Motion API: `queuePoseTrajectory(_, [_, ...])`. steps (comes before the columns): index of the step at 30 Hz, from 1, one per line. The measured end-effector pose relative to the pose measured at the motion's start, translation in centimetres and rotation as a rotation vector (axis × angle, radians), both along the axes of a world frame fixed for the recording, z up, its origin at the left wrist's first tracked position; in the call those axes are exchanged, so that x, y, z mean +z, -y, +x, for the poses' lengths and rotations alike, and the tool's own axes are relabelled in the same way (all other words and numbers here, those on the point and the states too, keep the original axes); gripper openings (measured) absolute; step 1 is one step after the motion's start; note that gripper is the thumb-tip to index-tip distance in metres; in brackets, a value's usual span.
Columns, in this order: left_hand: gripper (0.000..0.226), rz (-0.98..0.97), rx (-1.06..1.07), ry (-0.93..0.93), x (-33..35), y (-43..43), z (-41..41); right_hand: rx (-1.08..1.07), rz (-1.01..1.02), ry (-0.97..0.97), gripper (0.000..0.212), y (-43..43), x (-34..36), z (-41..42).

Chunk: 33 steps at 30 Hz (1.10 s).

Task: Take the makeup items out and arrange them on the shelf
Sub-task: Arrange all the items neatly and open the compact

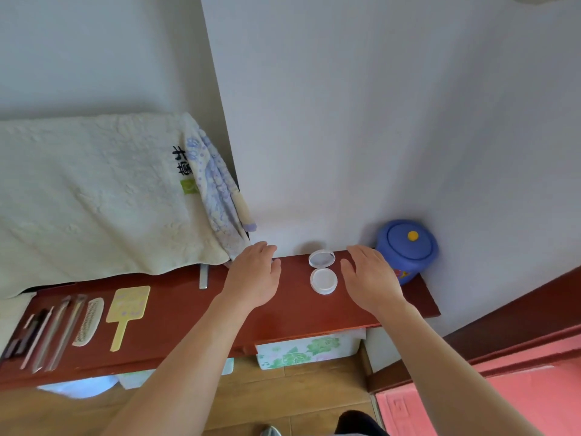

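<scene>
Compact [323,272] open on shelf [176,313] btwn flat hands, nr back edge.

Two hands (left [253,275], right [371,275]), one open compact [323,280], one blue pot [407,247], one comb [89,320], one yellow hand mirror [129,305]

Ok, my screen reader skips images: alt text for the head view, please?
The left hand and right hand, both open, reach over a red-brown shelf, flanking an open white compact. A comb, yellow hand mirror and blue pot sit there.
</scene>
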State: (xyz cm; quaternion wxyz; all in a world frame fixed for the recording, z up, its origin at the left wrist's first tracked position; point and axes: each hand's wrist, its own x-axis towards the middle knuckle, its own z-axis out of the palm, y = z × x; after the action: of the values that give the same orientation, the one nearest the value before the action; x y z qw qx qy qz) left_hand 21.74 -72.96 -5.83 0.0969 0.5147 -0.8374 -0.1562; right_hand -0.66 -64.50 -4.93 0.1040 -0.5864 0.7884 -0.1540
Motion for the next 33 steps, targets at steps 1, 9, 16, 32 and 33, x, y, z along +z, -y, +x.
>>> queuePoseTrajectory(1, [0.042, 0.016, 0.007, -0.002, -0.1, 0.1, -0.3, 0.009, -0.002, -0.003, 0.042, 0.2, -0.3, -0.3])
queuePoseTrajectory(9, [0.04, 0.058, 0.139, 0.001, -1.1, 0.7, -3.1, 0.103, 0.021, 0.01, 0.04, 3.1, -3.0, -4.5])
queuePoseTrajectory(16, [0.032, 0.087, 0.235, -0.02, -3.6, 0.6, -4.8, 0.211, 0.124, 0.06, 0.041, 5.5, -5.6, -6.8])
queuePoseTrajectory(32, [0.081, 0.398, 0.143, 0.178, -12.7, 2.4, -6.2, 0.18, 0.377, 0.068, 0.08, 7.6, -14.9, -5.8])
queuePoseTrajectory(33, [0.083, 0.401, 0.14, 0.19, -13.2, 2.4, -6.3, 0.18, 0.364, 0.073, 0.078, 7.5, -15.3, -5.5])
